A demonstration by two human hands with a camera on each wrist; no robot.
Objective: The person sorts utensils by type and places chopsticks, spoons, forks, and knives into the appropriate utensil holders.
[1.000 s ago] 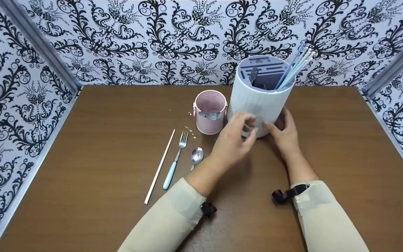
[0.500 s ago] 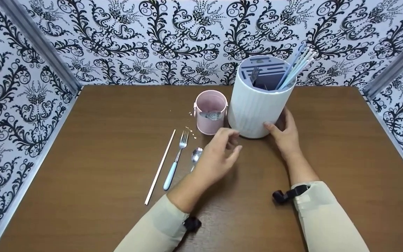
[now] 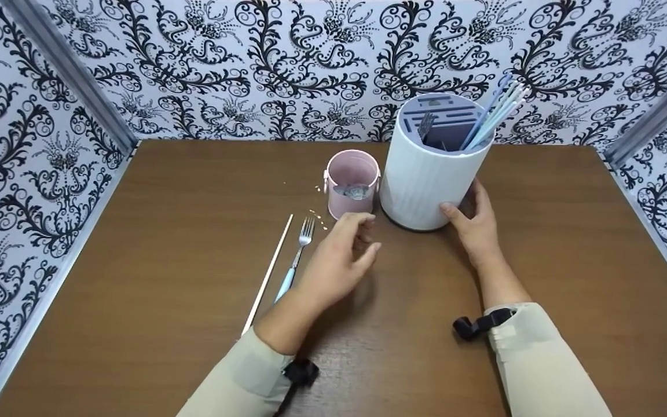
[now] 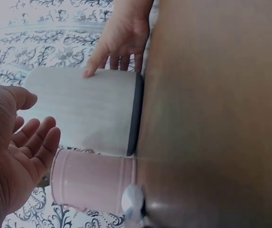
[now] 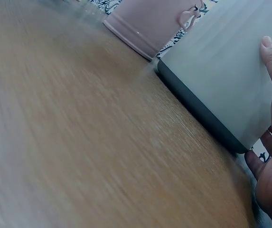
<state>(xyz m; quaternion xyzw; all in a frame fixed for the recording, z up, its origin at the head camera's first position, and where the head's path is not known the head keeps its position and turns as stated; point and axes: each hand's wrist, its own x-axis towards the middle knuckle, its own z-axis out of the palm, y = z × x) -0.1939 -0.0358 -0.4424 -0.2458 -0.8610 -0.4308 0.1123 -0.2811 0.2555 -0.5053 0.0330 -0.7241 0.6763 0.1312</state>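
Note:
A tall white utensil holder (image 3: 431,179) with a grey-blue slotted top stands at the back right of the table. My right hand (image 3: 475,226) grips its lower right side, the thumb in front and the fingers behind. My left hand (image 3: 336,255) hovers empty in front of a pink bucket-like cup (image 3: 350,205), fingers loosely bent and thumb apart. To its left lie a fork (image 3: 305,234) with a light blue handle and a thin pale stick (image 3: 267,275). A spoon (image 4: 133,202) shows in the left wrist view but is hidden behind the left hand from the head.
Several pale chopstick-like sticks (image 3: 498,113) and a dark fork (image 3: 426,124) stand in the holder. Small crumbs (image 3: 317,216) lie by the pink cup, which has something silvery (image 3: 355,192) at its front. Patterned walls (image 3: 333,75) close off the table's back and sides.
My left hand has drawn back from the holder's front, moving left and toward me, and now covers the spoon. The right hand keeps its place on the holder.

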